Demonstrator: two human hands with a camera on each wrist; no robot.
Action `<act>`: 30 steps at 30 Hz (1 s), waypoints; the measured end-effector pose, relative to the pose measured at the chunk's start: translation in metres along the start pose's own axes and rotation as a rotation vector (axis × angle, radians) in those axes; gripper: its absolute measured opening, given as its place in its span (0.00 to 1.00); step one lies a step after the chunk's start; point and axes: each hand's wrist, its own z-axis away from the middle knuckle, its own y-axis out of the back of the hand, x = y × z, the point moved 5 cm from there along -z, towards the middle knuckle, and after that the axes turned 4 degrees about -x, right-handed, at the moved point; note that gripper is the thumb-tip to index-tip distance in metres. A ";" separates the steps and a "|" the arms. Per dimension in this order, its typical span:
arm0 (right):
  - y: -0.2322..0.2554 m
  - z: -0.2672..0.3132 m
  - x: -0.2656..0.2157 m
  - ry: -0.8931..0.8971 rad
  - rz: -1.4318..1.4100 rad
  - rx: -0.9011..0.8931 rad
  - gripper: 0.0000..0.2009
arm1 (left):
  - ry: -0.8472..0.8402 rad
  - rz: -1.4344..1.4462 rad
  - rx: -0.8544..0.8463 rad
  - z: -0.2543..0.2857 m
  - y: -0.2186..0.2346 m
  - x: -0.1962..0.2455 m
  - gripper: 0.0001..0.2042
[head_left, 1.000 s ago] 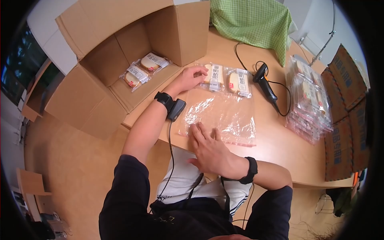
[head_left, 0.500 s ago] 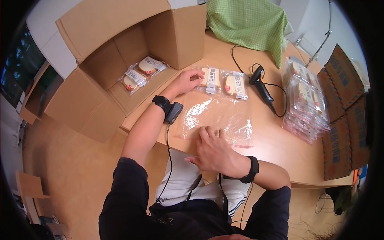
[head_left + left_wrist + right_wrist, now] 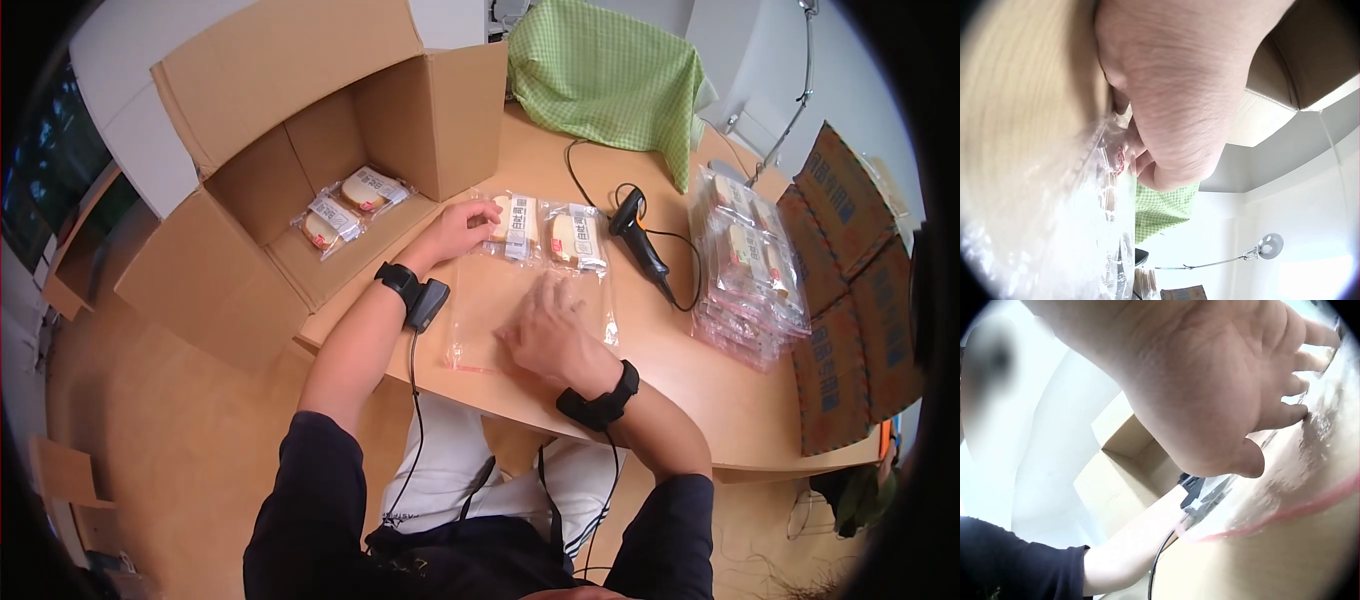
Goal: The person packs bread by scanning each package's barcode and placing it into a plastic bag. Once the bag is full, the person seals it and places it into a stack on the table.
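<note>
A large clear plastic bag [image 3: 478, 318] with a pinkish edge lies flat on the table. At its far end are two packs of bread, the left pack [image 3: 517, 228] and the right pack [image 3: 574, 238], both with white printed labels. My left hand [image 3: 463, 231] is at the bag's left side by the left pack; in the left wrist view its curled fingers and thumb pinch the plastic. Over the bag's near half is my right hand [image 3: 556, 335], blurred in the head view. The right wrist view shows its fingers [image 3: 1285, 416] fairly straight, tips at the plastic.
An open cardboard box [image 3: 385, 130] on its side holds two bread packs [image 3: 343, 212]. A barcode scanner [image 3: 640, 240] with a cable lies to the right, beside a stack of bagged packs [image 3: 748, 265]. Printed cardboard [image 3: 845, 300] stands at the far right; green checked cloth [image 3: 605, 85] hangs behind.
My right hand has moved forward from the bag's near edge, up over the plastic towards the bread packs. My left hand has stayed by the left pack. The head view has shifted slightly.
</note>
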 end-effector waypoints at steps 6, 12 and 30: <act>0.000 -0.023 0.029 -0.019 -0.010 0.100 0.43 | -0.041 -0.033 0.011 0.002 -0.001 0.007 0.05; 0.008 -0.032 0.046 -0.182 0.036 0.022 0.46 | -0.074 0.005 -0.001 0.002 -0.003 0.008 0.05; 0.004 -0.052 0.070 -0.142 -0.040 0.109 0.42 | -0.062 -0.138 -0.030 -0.001 -0.003 0.005 0.05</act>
